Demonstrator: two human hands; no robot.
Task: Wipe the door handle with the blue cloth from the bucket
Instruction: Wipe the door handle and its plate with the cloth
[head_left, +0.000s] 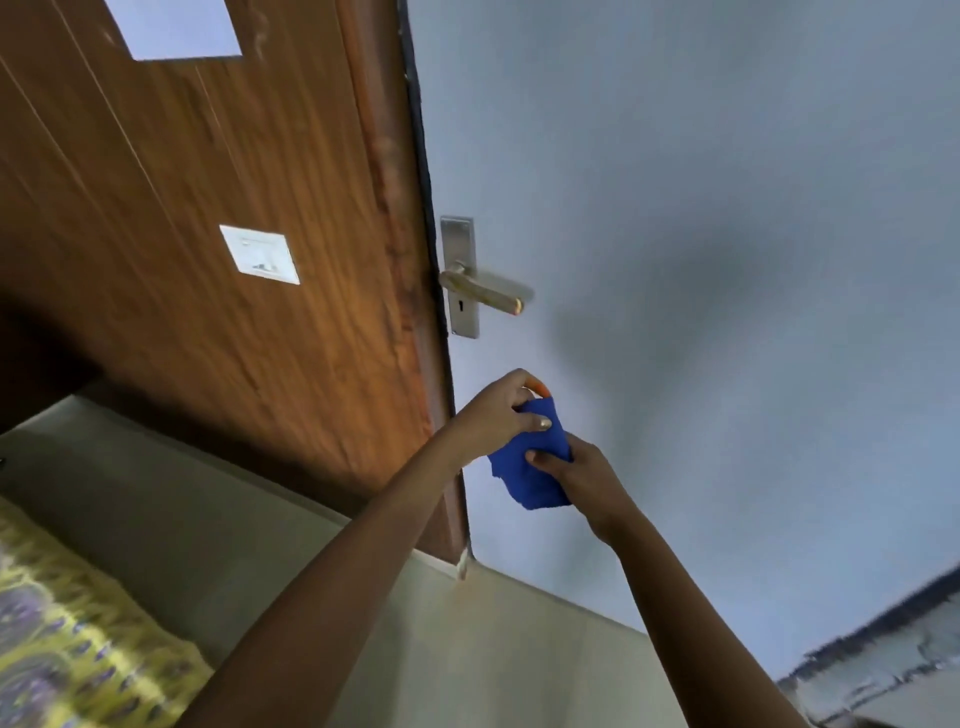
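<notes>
A brass lever door handle (485, 291) sticks out to the right from a steel plate (459, 244) on the pale grey door (701, 208). Below it, the blue cloth (527, 480) is bunched between both my hands. My left hand (496, 413) pinches its upper edge with thumb and fingers. My right hand (576, 475) grips its lower right part, thumb pressed on the front. Both hands and the cloth hang a short way under the handle, apart from it. The bucket is not in view.
A brown wooden panel (234, 208) with a white switch plate (260, 254) stands left of the door edge. Beige floor (467, 649) lies below. Yellow patterned fabric (62, 639) fills the lower left corner. A dark, scuffed strip (883, 649) runs at the lower right.
</notes>
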